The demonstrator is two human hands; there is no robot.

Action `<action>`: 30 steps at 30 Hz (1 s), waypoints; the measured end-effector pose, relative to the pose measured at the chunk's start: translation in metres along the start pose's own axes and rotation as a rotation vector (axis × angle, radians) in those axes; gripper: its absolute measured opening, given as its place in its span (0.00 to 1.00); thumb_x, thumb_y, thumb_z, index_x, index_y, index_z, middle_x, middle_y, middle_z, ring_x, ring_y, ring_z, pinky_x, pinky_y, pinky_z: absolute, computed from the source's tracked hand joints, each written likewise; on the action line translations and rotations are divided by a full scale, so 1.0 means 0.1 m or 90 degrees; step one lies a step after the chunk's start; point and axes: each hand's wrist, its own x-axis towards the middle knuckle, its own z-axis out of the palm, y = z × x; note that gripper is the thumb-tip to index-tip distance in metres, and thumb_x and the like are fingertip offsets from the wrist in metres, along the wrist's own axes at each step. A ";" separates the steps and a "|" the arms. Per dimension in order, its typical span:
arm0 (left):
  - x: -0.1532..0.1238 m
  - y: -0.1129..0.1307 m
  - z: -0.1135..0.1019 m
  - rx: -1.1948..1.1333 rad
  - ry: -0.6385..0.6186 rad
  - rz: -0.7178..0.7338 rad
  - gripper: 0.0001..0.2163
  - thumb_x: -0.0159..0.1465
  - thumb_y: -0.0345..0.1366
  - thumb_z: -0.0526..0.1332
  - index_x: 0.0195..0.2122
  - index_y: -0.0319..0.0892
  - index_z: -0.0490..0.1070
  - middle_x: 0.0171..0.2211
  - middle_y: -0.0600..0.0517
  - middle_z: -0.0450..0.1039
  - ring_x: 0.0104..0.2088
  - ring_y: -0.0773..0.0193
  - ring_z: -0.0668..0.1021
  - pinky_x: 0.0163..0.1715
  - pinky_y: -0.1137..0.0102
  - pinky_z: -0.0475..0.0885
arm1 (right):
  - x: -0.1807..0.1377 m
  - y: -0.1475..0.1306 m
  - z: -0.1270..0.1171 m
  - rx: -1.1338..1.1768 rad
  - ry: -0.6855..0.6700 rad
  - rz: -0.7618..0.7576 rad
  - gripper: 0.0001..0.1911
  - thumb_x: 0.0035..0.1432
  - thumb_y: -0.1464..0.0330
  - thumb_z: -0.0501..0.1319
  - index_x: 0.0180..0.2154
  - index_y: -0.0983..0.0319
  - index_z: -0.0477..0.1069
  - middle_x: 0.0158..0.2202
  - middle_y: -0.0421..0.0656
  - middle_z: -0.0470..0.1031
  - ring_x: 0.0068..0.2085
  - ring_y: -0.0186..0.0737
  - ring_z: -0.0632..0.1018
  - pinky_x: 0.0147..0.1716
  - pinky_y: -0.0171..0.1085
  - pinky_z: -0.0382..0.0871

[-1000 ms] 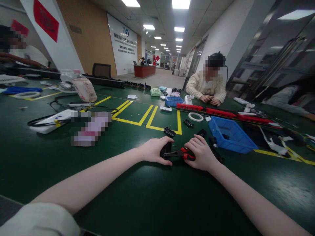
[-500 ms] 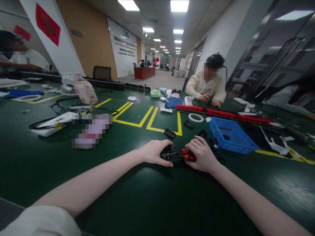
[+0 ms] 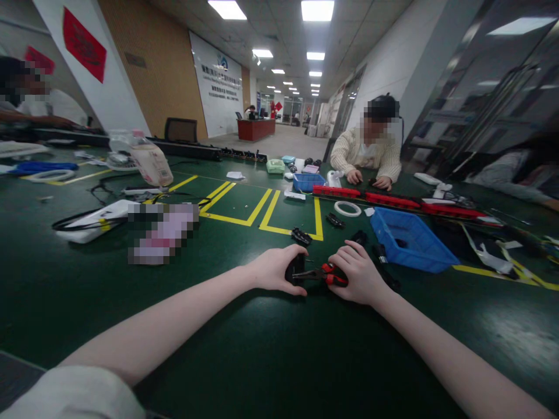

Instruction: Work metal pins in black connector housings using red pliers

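My left hand point(image 3: 276, 269) is closed round a small black plastic part point(image 3: 296, 266) that rests on the green table point(image 3: 271, 349). My right hand point(image 3: 357, 273) grips the red handles of a pair of pliers point(image 3: 325, 273). The pliers' dark jaws point left and meet the black part between my two hands. Most of the part is hidden by my left fingers.
A blue bin point(image 3: 410, 240) stands just right of my hands, with loose black parts point(image 3: 301, 235) beyond them. Yellow tape lines point(image 3: 262, 209), a white tape ring point(image 3: 347, 208), a bottle point(image 3: 148, 157) and cables lie further off. A person in a cream sweater point(image 3: 367, 154) works across the table.
My hands stay in place; the black part has turned slightly in my left hand against the pliers' jaws. The person opposite has shifted their hands a little.
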 end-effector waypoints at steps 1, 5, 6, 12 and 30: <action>0.00 0.00 0.00 0.000 0.002 -0.002 0.36 0.49 0.51 0.70 0.54 0.40 0.59 0.48 0.43 0.72 0.43 0.50 0.78 0.40 0.64 0.72 | 0.00 0.00 0.00 0.000 0.000 0.000 0.13 0.45 0.64 0.61 0.36 0.61 0.68 0.32 0.45 0.74 0.38 0.47 0.74 0.55 0.52 0.58; 0.01 0.00 0.01 -0.004 0.003 -0.005 0.36 0.49 0.50 0.70 0.54 0.40 0.59 0.48 0.43 0.72 0.43 0.49 0.77 0.40 0.63 0.72 | 0.00 0.00 0.00 0.001 0.000 0.003 0.13 0.44 0.64 0.61 0.36 0.61 0.68 0.32 0.45 0.74 0.39 0.47 0.74 0.56 0.51 0.58; 0.01 0.00 0.01 -0.005 0.003 -0.004 0.36 0.49 0.50 0.70 0.54 0.40 0.59 0.48 0.43 0.72 0.44 0.49 0.77 0.40 0.63 0.72 | 0.00 0.00 0.00 0.000 0.001 0.003 0.13 0.44 0.64 0.61 0.36 0.60 0.68 0.32 0.45 0.74 0.38 0.47 0.74 0.55 0.51 0.58; 0.00 0.00 0.01 -0.007 0.011 -0.010 0.36 0.49 0.50 0.70 0.54 0.41 0.59 0.48 0.44 0.72 0.44 0.50 0.77 0.41 0.63 0.72 | -0.01 0.00 0.01 -0.007 0.006 0.009 0.13 0.45 0.64 0.61 0.36 0.60 0.68 0.33 0.45 0.74 0.38 0.47 0.74 0.55 0.51 0.59; 0.01 -0.04 0.03 0.030 0.061 0.017 0.37 0.47 0.54 0.70 0.53 0.42 0.60 0.46 0.45 0.73 0.43 0.51 0.78 0.41 0.64 0.72 | 0.00 0.02 0.02 -0.024 0.048 -0.019 0.11 0.48 0.65 0.59 0.36 0.61 0.68 0.32 0.46 0.74 0.37 0.48 0.75 0.52 0.53 0.62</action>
